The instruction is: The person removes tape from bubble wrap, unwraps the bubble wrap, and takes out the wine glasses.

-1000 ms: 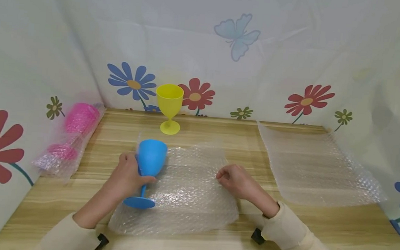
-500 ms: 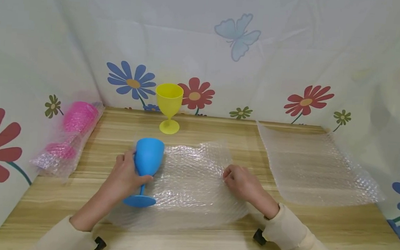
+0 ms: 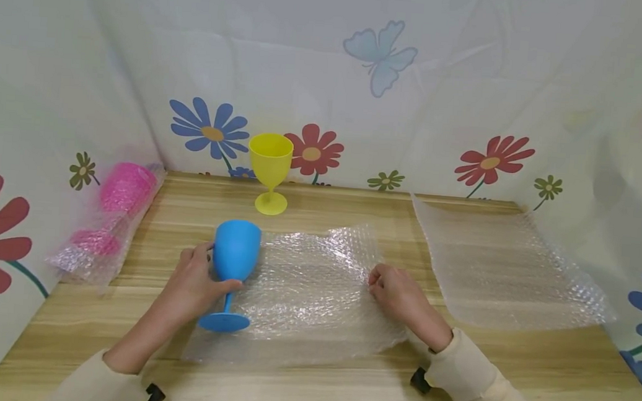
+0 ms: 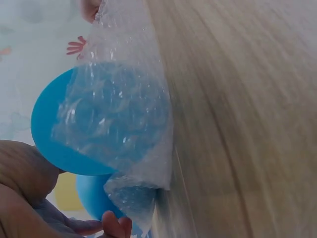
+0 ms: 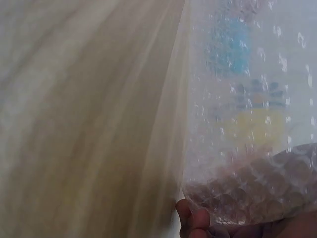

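Observation:
A blue plastic goblet [image 3: 236,250] lies or leans on a sheet of bubble wrap [image 3: 309,286]. Around its stem and bowl is my left hand [image 3: 192,288], thumb across the front of the stem; most of its fingers are hidden behind the bowl in the head view. In the left wrist view, bubble wrap [image 4: 111,114] partly covers the goblet's round foot [image 4: 49,121]. My right hand [image 3: 400,298] pinches the sheet's right edge between thumb and fingers. From the right wrist, that film [image 5: 247,148] appears raised, with fingertips [image 5: 198,218] at its corner.
A yellow goblet [image 3: 270,166] stands upright at the back of the wooden table [image 3: 329,400]. At the left, a pink goblet wrapped in bubble wrap [image 3: 128,190] lies by the wall. Another bubble wrap sheet [image 3: 489,268] lies flat at the right. Flower-printed cloth walls [image 3: 465,61] surround the table.
My right hand has moved slightly right, drawing the bubble wrap's right edge with it. My left hand and the blue goblet have shifted a little left.

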`<action>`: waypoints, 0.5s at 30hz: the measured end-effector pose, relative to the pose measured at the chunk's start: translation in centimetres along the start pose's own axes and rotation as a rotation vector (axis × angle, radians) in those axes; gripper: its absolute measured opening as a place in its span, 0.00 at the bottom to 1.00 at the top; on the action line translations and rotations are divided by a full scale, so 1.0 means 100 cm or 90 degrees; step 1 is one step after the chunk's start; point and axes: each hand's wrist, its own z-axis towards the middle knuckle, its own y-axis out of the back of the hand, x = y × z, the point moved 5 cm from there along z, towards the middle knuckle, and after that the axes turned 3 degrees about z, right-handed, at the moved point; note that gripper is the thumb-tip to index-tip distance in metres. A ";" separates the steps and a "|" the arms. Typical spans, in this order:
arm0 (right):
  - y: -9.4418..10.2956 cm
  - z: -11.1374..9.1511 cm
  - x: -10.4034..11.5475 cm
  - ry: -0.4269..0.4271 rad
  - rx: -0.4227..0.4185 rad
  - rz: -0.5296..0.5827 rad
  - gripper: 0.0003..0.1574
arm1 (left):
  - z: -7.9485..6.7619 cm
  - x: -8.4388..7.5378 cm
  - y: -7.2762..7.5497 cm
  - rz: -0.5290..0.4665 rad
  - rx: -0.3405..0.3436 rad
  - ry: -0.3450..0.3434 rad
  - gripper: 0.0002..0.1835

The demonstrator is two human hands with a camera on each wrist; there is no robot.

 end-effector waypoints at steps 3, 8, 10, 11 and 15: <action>0.000 0.001 0.000 0.004 -0.013 -0.007 0.04 | -0.001 0.001 0.002 -0.006 0.002 -0.005 0.56; 0.000 0.002 0.000 0.014 -0.019 -0.013 0.04 | -0.001 0.001 0.007 0.009 0.010 -0.024 0.53; -0.001 0.003 0.000 0.020 -0.015 -0.015 0.04 | -0.002 0.000 0.008 0.017 0.015 -0.025 0.53; -0.001 0.004 0.001 0.020 -0.014 -0.015 0.04 | -0.002 -0.001 0.009 0.019 0.018 -0.025 0.52; -0.001 0.005 0.001 0.022 -0.006 -0.020 0.03 | -0.001 -0.004 0.010 0.025 0.020 -0.027 0.51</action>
